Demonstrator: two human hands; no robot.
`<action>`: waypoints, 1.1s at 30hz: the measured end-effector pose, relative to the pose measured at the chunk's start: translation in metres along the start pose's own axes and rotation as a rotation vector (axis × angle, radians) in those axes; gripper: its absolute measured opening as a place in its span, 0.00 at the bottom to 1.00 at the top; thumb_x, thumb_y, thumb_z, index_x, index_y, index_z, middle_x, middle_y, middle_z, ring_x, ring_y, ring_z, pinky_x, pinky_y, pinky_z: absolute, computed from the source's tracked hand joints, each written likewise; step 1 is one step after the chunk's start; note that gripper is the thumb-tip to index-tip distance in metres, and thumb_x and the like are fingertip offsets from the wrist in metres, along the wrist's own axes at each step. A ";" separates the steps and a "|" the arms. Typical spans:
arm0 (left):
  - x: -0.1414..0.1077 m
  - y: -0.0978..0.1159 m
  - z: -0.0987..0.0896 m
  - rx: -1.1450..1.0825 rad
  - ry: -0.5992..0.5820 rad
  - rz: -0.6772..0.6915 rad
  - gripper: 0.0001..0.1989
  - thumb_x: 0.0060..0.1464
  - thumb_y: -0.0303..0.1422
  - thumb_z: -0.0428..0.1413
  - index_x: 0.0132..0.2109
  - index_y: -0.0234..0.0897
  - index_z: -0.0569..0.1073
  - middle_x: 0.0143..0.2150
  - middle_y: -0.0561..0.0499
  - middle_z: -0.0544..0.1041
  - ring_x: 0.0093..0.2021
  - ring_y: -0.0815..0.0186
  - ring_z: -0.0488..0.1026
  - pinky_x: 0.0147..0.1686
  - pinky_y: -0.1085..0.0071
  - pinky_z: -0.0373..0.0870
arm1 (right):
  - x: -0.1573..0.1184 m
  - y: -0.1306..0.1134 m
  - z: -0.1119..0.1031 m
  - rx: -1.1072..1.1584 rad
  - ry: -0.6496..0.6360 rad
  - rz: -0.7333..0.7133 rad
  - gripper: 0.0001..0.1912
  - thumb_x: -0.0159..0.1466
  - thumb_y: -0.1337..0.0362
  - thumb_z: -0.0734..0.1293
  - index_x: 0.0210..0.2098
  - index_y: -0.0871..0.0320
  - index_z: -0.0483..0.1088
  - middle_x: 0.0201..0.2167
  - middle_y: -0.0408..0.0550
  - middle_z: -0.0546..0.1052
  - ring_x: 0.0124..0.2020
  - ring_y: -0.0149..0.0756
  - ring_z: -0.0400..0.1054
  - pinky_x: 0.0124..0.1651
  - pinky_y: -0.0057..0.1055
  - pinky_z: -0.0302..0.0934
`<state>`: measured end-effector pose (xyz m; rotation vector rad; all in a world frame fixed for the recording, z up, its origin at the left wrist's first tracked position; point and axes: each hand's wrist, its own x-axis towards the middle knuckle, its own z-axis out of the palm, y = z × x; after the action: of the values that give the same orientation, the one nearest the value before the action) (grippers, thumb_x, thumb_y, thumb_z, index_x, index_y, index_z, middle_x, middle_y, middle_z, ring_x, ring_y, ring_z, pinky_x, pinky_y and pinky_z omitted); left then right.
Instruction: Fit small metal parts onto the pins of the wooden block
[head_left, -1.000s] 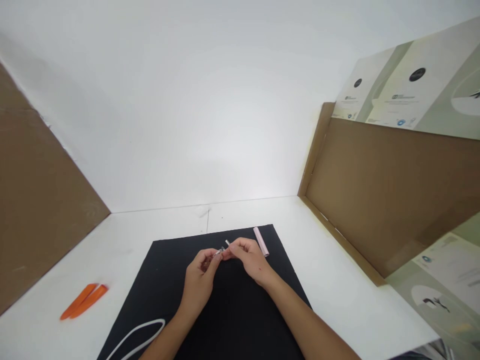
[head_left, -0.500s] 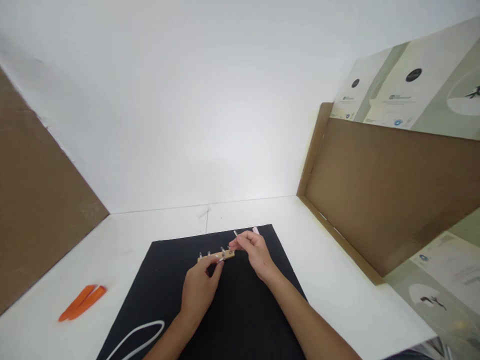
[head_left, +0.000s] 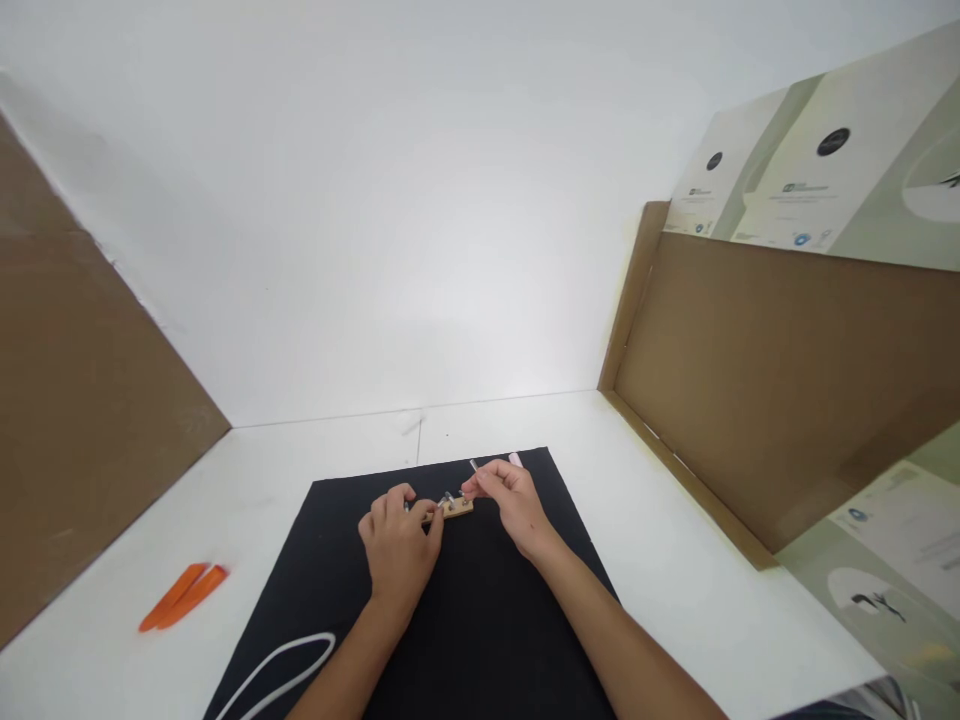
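A short strip of light wood (head_left: pixel 460 509) with several small metal pieces standing up from it lies on the black mat (head_left: pixel 480 620). My left hand (head_left: pixel 399 535) covers the strip's left part, with its fingers bent and its thumb and forefinger closed around the strip near a metal piece. My right hand (head_left: pixel 510 500) is at the strip's right end, pinching a thin metal rod (head_left: pixel 474 465) whose upper end sticks out above the fingers. The fingers hide the rod's lower end. Behind the right hand a pale pink object (head_left: pixel 515 460) shows in part.
Two orange strips (head_left: pixel 182 597) that look like cloth lie on the white table (head_left: pixel 262 520) at left. A white cable loop (head_left: pixel 289 650) rests on the mat's lower left. Brown cardboard panels (head_left: pixel 750 370) stand at both sides, and a white wall (head_left: pixel 420 220) rises behind.
My left hand has shifted slightly, its fingers now raised and spread over the strip's left end, hiding metal pieces seen before. My right hand stays almost in place with the rod.
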<state>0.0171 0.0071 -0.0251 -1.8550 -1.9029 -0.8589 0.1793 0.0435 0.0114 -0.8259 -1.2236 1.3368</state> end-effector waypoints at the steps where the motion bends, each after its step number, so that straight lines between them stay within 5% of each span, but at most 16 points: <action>1: 0.000 0.000 0.000 0.003 -0.005 0.008 0.10 0.57 0.34 0.54 0.32 0.41 0.80 0.44 0.43 0.72 0.46 0.52 0.65 0.45 0.58 0.57 | 0.000 0.000 0.000 0.000 -0.001 -0.004 0.16 0.58 0.51 0.69 0.27 0.59 0.73 0.27 0.49 0.80 0.30 0.37 0.74 0.41 0.36 0.67; 9: 0.003 -0.004 -0.001 -0.015 -0.014 -0.002 0.11 0.55 0.36 0.55 0.45 0.38 0.74 0.43 0.44 0.74 0.44 0.54 0.67 0.43 0.60 0.59 | 0.000 -0.002 -0.001 -0.005 -0.001 -0.018 0.16 0.58 0.51 0.69 0.27 0.59 0.74 0.27 0.49 0.80 0.30 0.37 0.74 0.41 0.36 0.67; 15: -0.010 0.001 -0.012 -0.124 -0.144 0.137 0.11 0.58 0.39 0.51 0.33 0.39 0.74 0.32 0.48 0.75 0.34 0.61 0.73 0.33 0.69 0.64 | 0.004 0.004 -0.002 0.047 0.037 0.017 0.15 0.57 0.53 0.70 0.26 0.60 0.73 0.26 0.49 0.79 0.29 0.36 0.74 0.40 0.36 0.67; 21: -0.035 0.020 -0.013 0.003 -0.448 0.094 0.18 0.59 0.39 0.49 0.53 0.43 0.74 0.53 0.42 0.76 0.27 0.61 0.77 0.23 0.70 0.66 | 0.008 0.007 -0.005 0.053 0.115 0.014 0.16 0.56 0.51 0.70 0.26 0.60 0.72 0.24 0.48 0.79 0.27 0.35 0.73 0.40 0.36 0.67; 25: -0.035 0.023 -0.006 0.091 -0.494 0.125 0.27 0.61 0.43 0.45 0.64 0.41 0.64 0.63 0.36 0.66 0.27 0.57 0.78 0.24 0.65 0.70 | 0.007 0.005 -0.005 0.043 0.115 0.019 0.16 0.57 0.52 0.70 0.26 0.60 0.72 0.25 0.48 0.79 0.27 0.35 0.73 0.41 0.36 0.67; 33: -0.019 0.016 0.001 -0.002 -0.545 0.170 0.28 0.61 0.42 0.45 0.66 0.39 0.60 0.66 0.38 0.62 0.40 0.52 0.79 0.33 0.61 0.73 | 0.007 0.012 -0.004 0.047 0.097 0.033 0.13 0.58 0.55 0.69 0.26 0.60 0.72 0.25 0.47 0.78 0.27 0.34 0.72 0.40 0.34 0.66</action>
<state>0.0347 -0.0073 -0.0351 -2.3889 -1.9819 -0.3144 0.1790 0.0526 0.0007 -0.8704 -1.1040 1.3314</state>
